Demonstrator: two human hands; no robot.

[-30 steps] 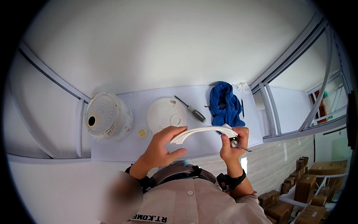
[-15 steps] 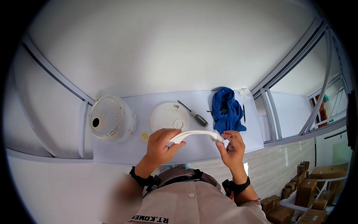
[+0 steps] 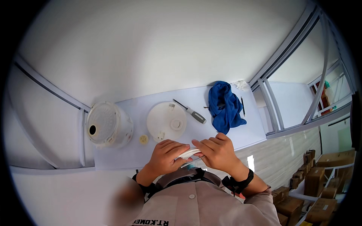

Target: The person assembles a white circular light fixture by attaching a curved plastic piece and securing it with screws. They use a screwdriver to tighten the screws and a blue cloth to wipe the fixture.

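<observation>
My left hand (image 3: 164, 158) and my right hand (image 3: 218, 152) are close together near my chest, both gripping a curved white plastic strip (image 3: 189, 153), of which only a short part shows between the fingers. A thin metal tool (image 3: 191, 162) pokes out under the hands; which hand holds it is hidden. Beyond the hands, on the white table (image 3: 211, 101), lie a round white lid (image 3: 166, 121) and a screwdriver (image 3: 190, 111) with a grey handle.
A white round appliance body (image 3: 107, 125) lies overturned at the left, with a small yellowish disc (image 3: 143, 139) beside it. A blue cloth (image 3: 225, 106) and a dark pen (image 3: 243, 106) lie at the right. Cardboard boxes (image 3: 315, 177) stand on the floor at the right.
The hands have drawn together and closer to my chest. The white strip, earlier spread wide between them, is now mostly covered by the fingers.
</observation>
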